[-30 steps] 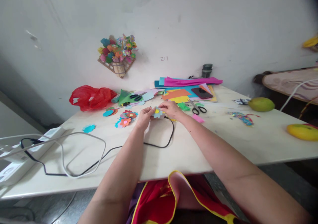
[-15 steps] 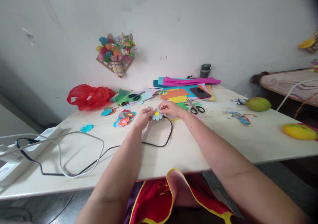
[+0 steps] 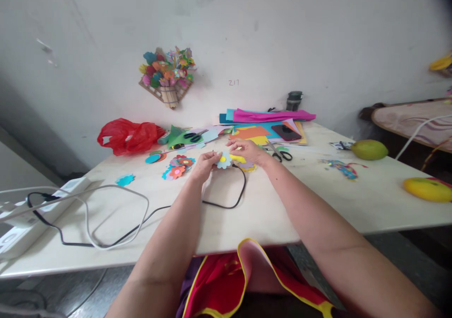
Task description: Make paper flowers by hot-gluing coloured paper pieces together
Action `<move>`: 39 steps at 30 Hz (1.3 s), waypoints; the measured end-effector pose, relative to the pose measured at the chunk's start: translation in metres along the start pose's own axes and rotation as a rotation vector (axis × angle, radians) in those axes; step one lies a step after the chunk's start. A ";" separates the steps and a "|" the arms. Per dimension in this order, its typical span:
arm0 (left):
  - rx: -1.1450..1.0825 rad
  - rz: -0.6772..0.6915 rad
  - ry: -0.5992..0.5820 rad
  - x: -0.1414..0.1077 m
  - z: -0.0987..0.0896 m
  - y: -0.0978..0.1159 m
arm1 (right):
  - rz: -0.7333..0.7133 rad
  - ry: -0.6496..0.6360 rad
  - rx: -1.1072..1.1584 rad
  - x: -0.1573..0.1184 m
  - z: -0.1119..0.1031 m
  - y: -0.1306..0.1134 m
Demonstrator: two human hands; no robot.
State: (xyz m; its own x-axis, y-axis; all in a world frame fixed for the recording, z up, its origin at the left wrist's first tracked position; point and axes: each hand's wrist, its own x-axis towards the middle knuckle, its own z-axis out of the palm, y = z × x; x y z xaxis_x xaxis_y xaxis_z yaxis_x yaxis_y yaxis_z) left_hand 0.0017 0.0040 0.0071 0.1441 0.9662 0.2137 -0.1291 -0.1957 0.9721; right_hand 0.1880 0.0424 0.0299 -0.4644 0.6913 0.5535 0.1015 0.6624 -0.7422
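Pinched at its left edge, a light blue paper flower [image 3: 223,161] with a yellow centre is in my left hand [image 3: 207,163], held over the table's middle. My right hand [image 3: 249,150] is just right of the flower, its fingers apart and seemingly holding nothing. Below those fingers is a yellow object [image 3: 238,159] whose kind I cannot make out, with purple and yellow paper pieces [image 3: 249,166] beside it. Left of my left hand lies a cluster of layered paper flowers [image 3: 177,166]. Scissors [image 3: 282,155] with black handles rest right of my right hand.
A black cable [image 3: 229,208] loops in front of my hands from a power strip [image 3: 45,214] at left. Behind are a red plastic bag [image 3: 129,137], more scissors [image 3: 193,136], coloured sheets [image 3: 247,132] and a phone [image 3: 286,132]. Mangoes [image 3: 369,149] lie at right.
My right hand has come off the light blue flower, its fingers spreading slightly up and to the right. My left hand still holds the flower, now less covered.
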 end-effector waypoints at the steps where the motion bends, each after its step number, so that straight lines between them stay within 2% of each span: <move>1: 0.004 0.002 -0.002 0.000 0.000 0.000 | -0.016 0.010 -0.015 0.001 0.001 0.000; 18: -0.030 -0.004 0.023 -0.002 0.003 0.002 | -0.222 0.027 -0.432 0.003 0.013 -0.003; 30: -0.037 -0.008 0.037 0.003 0.000 -0.005 | -0.221 0.016 -0.580 0.001 0.017 -0.006; 39: -0.003 -0.017 0.066 0.002 0.002 -0.003 | -0.198 -0.028 -0.536 0.001 0.015 -0.005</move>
State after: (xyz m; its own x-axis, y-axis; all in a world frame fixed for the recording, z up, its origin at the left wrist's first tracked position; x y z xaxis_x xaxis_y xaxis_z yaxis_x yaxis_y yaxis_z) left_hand 0.0043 0.0061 0.0044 0.0814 0.9783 0.1904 -0.1298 -0.1790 0.9752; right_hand 0.1742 0.0353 0.0282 -0.5424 0.5358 0.6471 0.4388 0.8375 -0.3256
